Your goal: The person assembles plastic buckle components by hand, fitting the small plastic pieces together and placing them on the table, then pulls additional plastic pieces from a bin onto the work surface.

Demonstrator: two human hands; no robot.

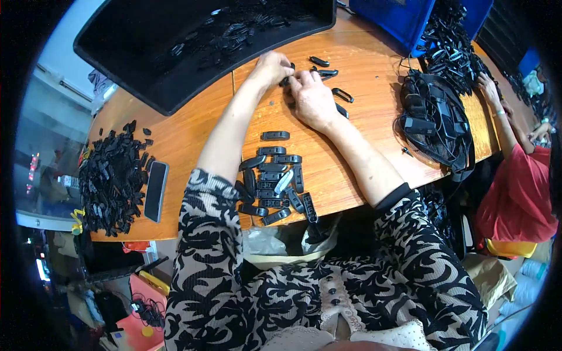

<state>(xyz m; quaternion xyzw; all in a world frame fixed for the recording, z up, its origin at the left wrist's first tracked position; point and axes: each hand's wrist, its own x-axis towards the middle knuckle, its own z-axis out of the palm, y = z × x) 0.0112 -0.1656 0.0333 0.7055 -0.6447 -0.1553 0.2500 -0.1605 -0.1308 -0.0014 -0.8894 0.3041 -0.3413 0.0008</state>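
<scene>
At the table's middle, my left hand (273, 69) and my right hand (314, 100) come close together. A small black plastic part (285, 81) shows between their fingertips, mostly covered by the fingers. My left fingers are pinched on it. My right thumb and fingers are closed against it from the other side. Just right of them lie a few loose black plastic pieces (328, 74), among them an oval ring-shaped one (343, 95). Nearer me sits a group of several elongated black plastic pieces (272, 175), with a pale one (284, 182) among them.
A large black bin (170, 104) with small black parts stands at the far left. Left are a heap of black parts (111, 181) and a phone (156, 192). On the right are a black mesh bag (436, 126), a blue crate (386, 20) spilling parts, and another person's hand (487, 89).
</scene>
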